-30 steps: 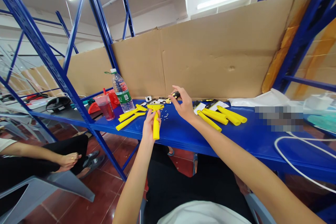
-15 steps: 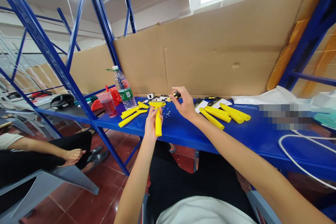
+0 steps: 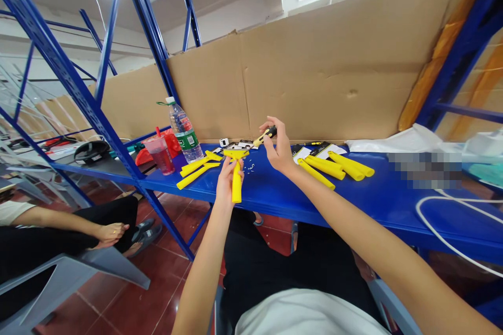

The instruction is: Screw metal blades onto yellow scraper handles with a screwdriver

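My left hand is closed around a yellow T-shaped plastic handle, its crossbar at the top and its grip pointing down toward me. Just to the right, my right hand grips a screwdriver by its yellow-and-black handle. The screwdriver slants down to the left, its thin tip close to the right end of the crossbar; whether they touch I cannot tell. Small pale bits lie scattered on the blue table below. To the left rest more yellow T-shaped handles.
Several yellow tubes lie on the blue table at right, beside printed cards. A water bottle and a red drink cup stand at left. Cardboard walls the back. A white cable loops at right. Another person's hands rest at far left.
My right hand has lifted and moved slightly right, and the screwdriver now tilts more steeply with more of its handle showing. My left hand and the yellow handle stay nearly in place.
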The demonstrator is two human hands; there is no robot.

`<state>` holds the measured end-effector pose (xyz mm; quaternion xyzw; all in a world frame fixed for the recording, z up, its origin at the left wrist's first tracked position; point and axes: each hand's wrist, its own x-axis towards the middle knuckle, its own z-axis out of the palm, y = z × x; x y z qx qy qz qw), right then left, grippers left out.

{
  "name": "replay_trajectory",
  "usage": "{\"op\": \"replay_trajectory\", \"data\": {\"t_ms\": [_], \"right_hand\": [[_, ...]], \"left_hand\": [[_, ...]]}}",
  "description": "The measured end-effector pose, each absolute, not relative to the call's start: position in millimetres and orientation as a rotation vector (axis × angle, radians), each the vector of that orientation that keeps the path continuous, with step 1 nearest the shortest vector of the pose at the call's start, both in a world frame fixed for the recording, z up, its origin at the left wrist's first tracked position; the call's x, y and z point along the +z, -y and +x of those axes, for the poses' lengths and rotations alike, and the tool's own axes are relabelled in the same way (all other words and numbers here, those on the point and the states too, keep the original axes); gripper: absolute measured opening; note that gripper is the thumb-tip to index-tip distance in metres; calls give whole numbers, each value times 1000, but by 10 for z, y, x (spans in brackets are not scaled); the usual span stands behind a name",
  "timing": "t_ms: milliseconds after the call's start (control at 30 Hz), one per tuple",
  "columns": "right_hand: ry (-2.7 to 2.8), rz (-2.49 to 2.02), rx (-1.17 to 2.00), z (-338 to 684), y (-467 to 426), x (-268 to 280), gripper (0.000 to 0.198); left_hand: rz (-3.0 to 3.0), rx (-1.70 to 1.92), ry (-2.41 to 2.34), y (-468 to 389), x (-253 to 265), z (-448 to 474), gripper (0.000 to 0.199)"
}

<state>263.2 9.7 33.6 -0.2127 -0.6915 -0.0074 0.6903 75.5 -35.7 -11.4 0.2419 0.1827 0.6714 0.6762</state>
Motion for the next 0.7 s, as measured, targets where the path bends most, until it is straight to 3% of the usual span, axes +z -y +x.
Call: {"op": "replay_trajectory", "data": {"t_ms": [167, 367, 533, 700], "right_hand": [[1476, -494, 234, 2629, -165, 335, 52], [1365, -630, 169, 2661, -233, 328, 47], [1439, -532, 283, 2653, -339, 272, 63], [1422, -585, 258, 2673, -368, 266, 63]], "left_hand": [[592, 1527, -421, 366, -113, 761, 52], [605, 1517, -437, 369, -106, 768, 57], [573, 1531, -482, 371, -74, 769, 61], [582, 1517, -504, 383, -53, 780, 58]]}}
